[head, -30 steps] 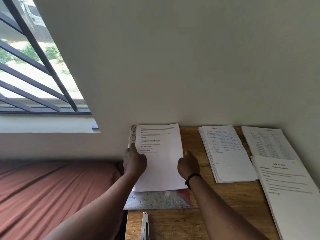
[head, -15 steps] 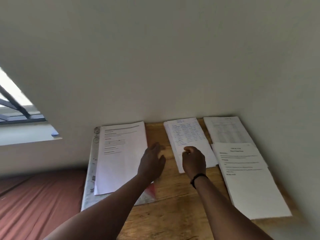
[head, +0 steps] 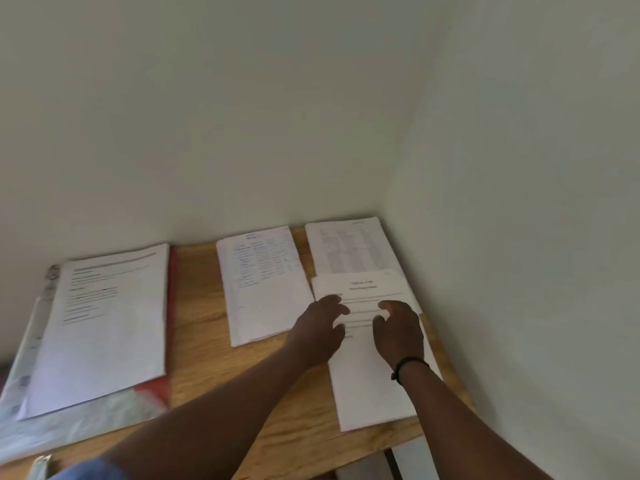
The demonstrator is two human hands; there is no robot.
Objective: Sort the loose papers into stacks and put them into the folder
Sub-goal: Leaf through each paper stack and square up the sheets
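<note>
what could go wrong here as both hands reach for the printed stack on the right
1. The printed stack overlaps the table sheet behind it, so lifting it may drag that sheet out of place.
2. It lies close to the desk front edge; a loose grab by the left hand and right hand could let pages slide off.
3. The handwritten stack sits right beside it and may get nudged.

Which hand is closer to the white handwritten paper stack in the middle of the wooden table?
Left. The left hand sits right beside the white handwritten paper stack, at its near right corner. The right hand is farther right, over the nearer typed stack.
</note>
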